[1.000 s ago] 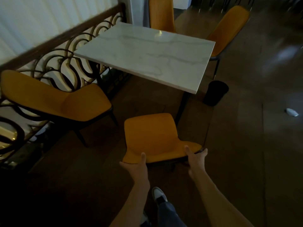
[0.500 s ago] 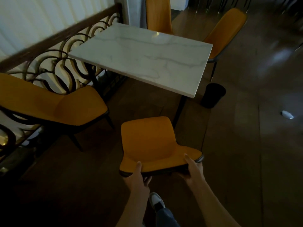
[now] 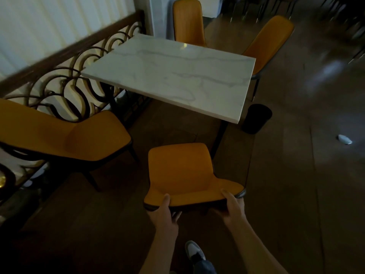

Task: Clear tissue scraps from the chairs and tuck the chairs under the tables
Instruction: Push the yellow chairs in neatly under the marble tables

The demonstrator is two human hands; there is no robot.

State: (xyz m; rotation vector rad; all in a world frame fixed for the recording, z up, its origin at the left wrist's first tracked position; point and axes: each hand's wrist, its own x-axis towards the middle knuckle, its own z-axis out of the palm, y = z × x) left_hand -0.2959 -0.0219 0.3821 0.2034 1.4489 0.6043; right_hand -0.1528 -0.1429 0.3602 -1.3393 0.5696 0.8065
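Both hands, left hand [image 3: 164, 213] and right hand [image 3: 233, 207], gripping orange chair [image 3: 181, 171] backrest, seat toward marble table [image 3: 177, 74].

Restaurant: marble table [image 3: 173, 76], orange chairs [image 3: 188, 20]

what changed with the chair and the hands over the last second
Both hands closed more firmly on the back edge of the near chair: the left hand and right hand now hold it with thumbs on top and fingers curled beneath. The chair itself has barely moved relative to the marble table, and is not tucked under. The side chair, black bin and floor scrap stayed put.
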